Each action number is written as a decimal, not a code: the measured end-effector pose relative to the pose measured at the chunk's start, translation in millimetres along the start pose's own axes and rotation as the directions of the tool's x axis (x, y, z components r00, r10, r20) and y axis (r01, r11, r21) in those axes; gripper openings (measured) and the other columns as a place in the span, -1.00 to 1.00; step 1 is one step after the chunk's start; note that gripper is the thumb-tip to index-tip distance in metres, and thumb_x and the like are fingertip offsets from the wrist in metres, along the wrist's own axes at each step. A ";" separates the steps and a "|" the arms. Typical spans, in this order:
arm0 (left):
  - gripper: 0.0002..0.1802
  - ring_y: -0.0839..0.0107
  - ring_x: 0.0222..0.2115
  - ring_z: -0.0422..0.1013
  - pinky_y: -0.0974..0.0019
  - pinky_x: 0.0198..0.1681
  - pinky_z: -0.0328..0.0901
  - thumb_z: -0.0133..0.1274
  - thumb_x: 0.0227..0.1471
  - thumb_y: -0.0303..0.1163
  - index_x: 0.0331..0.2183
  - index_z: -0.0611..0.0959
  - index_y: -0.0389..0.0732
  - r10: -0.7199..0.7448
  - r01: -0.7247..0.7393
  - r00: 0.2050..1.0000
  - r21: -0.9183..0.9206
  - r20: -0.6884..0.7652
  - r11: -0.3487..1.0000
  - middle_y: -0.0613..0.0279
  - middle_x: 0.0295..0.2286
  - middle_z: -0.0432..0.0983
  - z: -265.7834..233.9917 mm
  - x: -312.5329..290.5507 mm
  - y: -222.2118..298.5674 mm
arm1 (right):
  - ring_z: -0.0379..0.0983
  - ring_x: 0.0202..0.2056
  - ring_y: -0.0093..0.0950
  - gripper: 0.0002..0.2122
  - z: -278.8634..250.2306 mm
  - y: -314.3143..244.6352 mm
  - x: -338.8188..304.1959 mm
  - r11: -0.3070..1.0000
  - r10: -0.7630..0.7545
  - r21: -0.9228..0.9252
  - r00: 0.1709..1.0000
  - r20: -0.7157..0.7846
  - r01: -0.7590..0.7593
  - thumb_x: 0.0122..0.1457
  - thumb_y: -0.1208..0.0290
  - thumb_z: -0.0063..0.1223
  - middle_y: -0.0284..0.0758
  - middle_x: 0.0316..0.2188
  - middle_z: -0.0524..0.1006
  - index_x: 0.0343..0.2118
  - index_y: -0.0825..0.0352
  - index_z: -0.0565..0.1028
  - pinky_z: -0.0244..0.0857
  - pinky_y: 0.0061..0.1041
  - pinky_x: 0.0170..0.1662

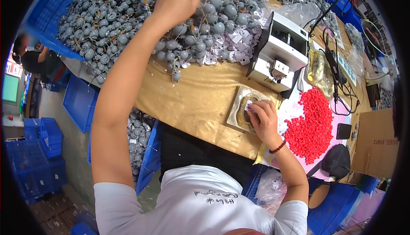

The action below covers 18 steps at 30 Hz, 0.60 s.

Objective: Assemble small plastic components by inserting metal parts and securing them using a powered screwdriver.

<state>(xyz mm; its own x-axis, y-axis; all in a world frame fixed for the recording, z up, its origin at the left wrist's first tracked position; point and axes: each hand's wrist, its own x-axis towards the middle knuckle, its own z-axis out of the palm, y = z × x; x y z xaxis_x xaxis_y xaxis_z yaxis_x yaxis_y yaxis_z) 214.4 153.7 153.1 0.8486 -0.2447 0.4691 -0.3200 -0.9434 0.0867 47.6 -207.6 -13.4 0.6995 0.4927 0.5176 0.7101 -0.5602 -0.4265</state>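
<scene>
My left hand (178, 3) stretches to the far side of the table, over a large heap of grey ball-shaped parts (102, 32) with thin wires. Its fingers are curled closed; whatever they may hold is hidden. Near the table's front edge, my right hand (265, 121) rests at a square metal block (233, 116) with a rounded hollow. Thumb and fingers pinch a small white piece (248, 104) over that hollow. More small white pieces (239, 42) lie heaped beside the grey parts.
A white and black bench machine (282, 42) stands beyond the block. Small red parts (311, 124) are spread at the right, near a black phone (344, 131), cables and a cardboard box (376, 143). A blue crate (147, 158) holding grey parts sits below the table's front edge.
</scene>
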 end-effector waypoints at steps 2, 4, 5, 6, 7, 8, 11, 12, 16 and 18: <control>-0.70 0.36 -0.34 0.52 0.28 -0.24 0.37 0.24 0.04 -0.28 -0.21 0.62 -0.23 0.287 -0.242 0.932 0.210 -0.221 0.947 0.19 -0.34 0.59 6.9 18.7 -4.6 | 0.43 -0.17 -0.19 -0.75 -0.1 -0.1 -5.4 0.999 0.041 0.008 0.999 -0.018 -0.041 -0.08 0.62 0.32 -0.24 -0.25 0.53 -0.29 0.36 0.53 0.37 -0.28 -0.12; -0.64 0.02 0.09 0.34 0.07 0.02 0.36 0.13 -0.06 -0.39 -0.14 0.66 -0.17 -0.106 0.050 0.948 0.189 0.301 0.981 -0.03 0.02 0.45 4.6 10.8 7.5 | 0.43 -0.18 -0.18 -0.74 -1.5 2.5 -7.1 0.998 0.057 -0.007 0.998 -0.040 -0.057 -0.09 0.61 0.33 -0.23 -0.25 0.53 -0.29 0.36 0.52 0.37 -0.28 -0.13; -0.69 -0.05 -0.05 0.44 0.01 -0.04 0.38 0.09 -0.05 -0.44 -0.18 0.66 -0.15 -0.048 -0.065 0.930 0.292 0.364 0.954 -0.05 -0.13 0.56 9.5 17.4 3.2 | 0.43 -0.18 -0.18 -0.73 -0.2 1.2 -5.9 0.999 0.048 -0.007 0.998 -0.039 -0.048 -0.09 0.61 0.33 -0.23 -0.25 0.52 -0.29 0.36 0.52 0.37 -0.28 -0.13; -0.53 -0.07 -0.13 0.49 -0.03 -0.08 0.39 0.06 -0.05 -0.49 -0.02 0.63 -0.03 -0.196 0.023 0.833 0.321 0.518 0.947 -0.06 -0.17 0.58 9.8 22.9 -2.6 | 0.43 -0.18 -0.18 -0.74 1.6 -1.5 -2.2 0.999 0.035 0.000 0.998 -0.045 -0.035 -0.09 0.60 0.33 -0.23 -0.25 0.53 -0.29 0.35 0.52 0.37 -0.27 -0.13; -0.45 -0.07 -0.14 0.50 -0.03 -0.09 0.40 0.05 -0.05 -0.50 0.05 0.58 0.05 -0.270 0.091 0.783 0.327 0.561 0.941 -0.06 -0.16 0.58 9.8 27.2 3.9 | 0.43 -0.18 -0.18 -0.74 1.6 -2.5 -1.7 0.999 0.035 -0.007 0.998 -0.048 -0.035 -0.08 0.60 0.33 -0.24 -0.25 0.53 -0.30 0.35 0.52 0.38 -0.27 -0.13; -0.36 -0.07 -0.16 0.52 -0.02 -0.11 0.41 0.05 -0.05 -0.51 0.12 0.54 0.13 -0.342 0.155 0.728 0.343 0.594 0.926 -0.07 -0.16 0.58 10.6 30.7 8.0 | 0.43 -0.18 -0.18 -0.74 1.3 -3.4 -0.7 0.999 0.034 -0.016 0.998 -0.056 -0.035 -0.08 0.59 0.34 -0.24 -0.26 0.53 -0.30 0.34 0.52 0.38 -0.27 -0.13; -0.38 -0.03 -0.03 0.43 -0.17 0.00 0.29 0.09 -0.04 -0.44 0.12 0.54 0.15 -0.187 0.031 0.837 0.297 0.515 0.954 -0.02 -0.10 0.55 17.5 26.2 12.1 | 0.44 -0.18 -0.18 -0.75 1.7 -0.8 -3.0 0.999 0.031 -0.024 0.997 -0.077 -0.033 -0.06 0.58 0.34 -0.24 -0.26 0.53 -0.30 0.34 0.52 0.38 -0.26 -0.13; -0.43 -0.04 -0.02 0.41 -0.18 0.02 0.27 0.10 -0.05 -0.44 0.07 0.57 0.10 -0.175 0.001 0.869 0.352 0.464 0.936 -0.01 -0.10 0.54 20.2 24.4 15.1 | 0.44 -0.18 -0.19 -0.76 0.8 -0.8 -4.7 0.999 0.033 -0.027 0.997 -0.075 -0.035 -0.06 0.58 0.33 -0.24 -0.26 0.53 -0.30 0.34 0.53 0.38 -0.26 -0.14; -0.67 -0.06 -0.05 0.35 -0.04 -0.02 0.28 0.13 -0.11 -0.44 -0.19 0.65 -0.11 -0.009 -0.060 0.985 0.392 0.173 0.918 -0.08 -0.16 0.45 7.6 18.2 2.9 | 0.45 -0.19 -0.20 -0.76 2.1 -1.1 -2.2 0.999 0.016 -0.027 0.997 -0.070 -0.018 -0.06 0.59 0.33 -0.25 -0.26 0.53 -0.30 0.34 0.53 0.38 -0.27 -0.14; -0.69 0.00 -0.11 0.39 0.09 -0.07 0.33 0.14 -0.11 -0.46 -0.21 0.63 -0.17 0.138 -0.127 0.989 0.158 -0.056 0.979 -0.07 -0.19 0.41 -5.4 25.7 -6.0 | 0.45 -0.19 -0.21 -0.77 1.8 -2.4 -1.5 0.999 0.008 -0.038 0.998 -0.064 -0.010 -0.06 0.59 0.32 -0.25 -0.27 0.53 -0.31 0.34 0.54 0.38 -0.27 -0.14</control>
<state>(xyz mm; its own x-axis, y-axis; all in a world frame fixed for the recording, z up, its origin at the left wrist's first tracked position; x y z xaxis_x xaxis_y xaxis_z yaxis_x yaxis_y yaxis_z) 235.8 154.3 169.4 0.7716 -0.3593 0.5249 -0.3547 -0.9280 -0.1139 44.9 -205.8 -14.5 0.6986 0.4445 0.5606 0.6993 -0.5901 -0.4035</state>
